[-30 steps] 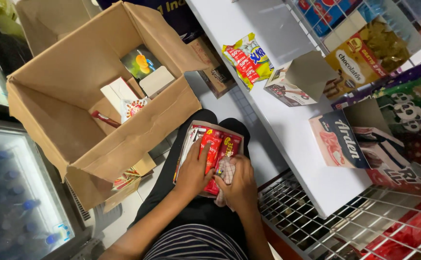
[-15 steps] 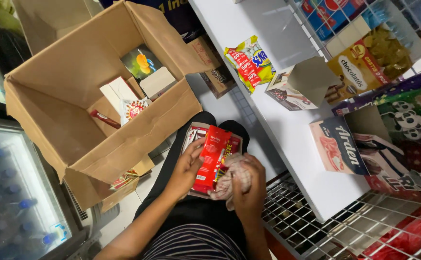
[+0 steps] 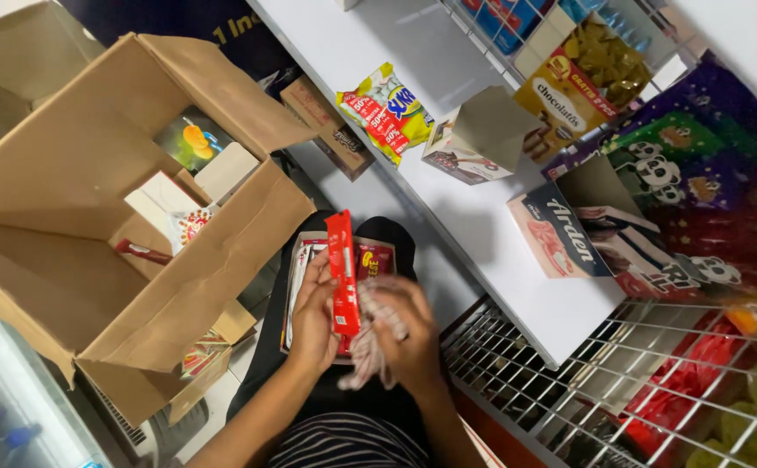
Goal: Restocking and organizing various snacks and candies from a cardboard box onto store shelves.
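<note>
Large open brown cardboard box [image 3: 92, 217] fills left of frame, small cartons inside. Long red wrapped bar [image 3: 342, 273] stands upright at lower centre, above a flat red-and-white tray pack [image 3: 376, 258]. Yellow-and-red snack bag [image 3: 387, 113] lies at upper centre on white shelf [image 3: 517, 286].

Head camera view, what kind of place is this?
Probably a small shop during restocking: a white shelf with snack packs, wire racks and an open carton of goods.
</note>
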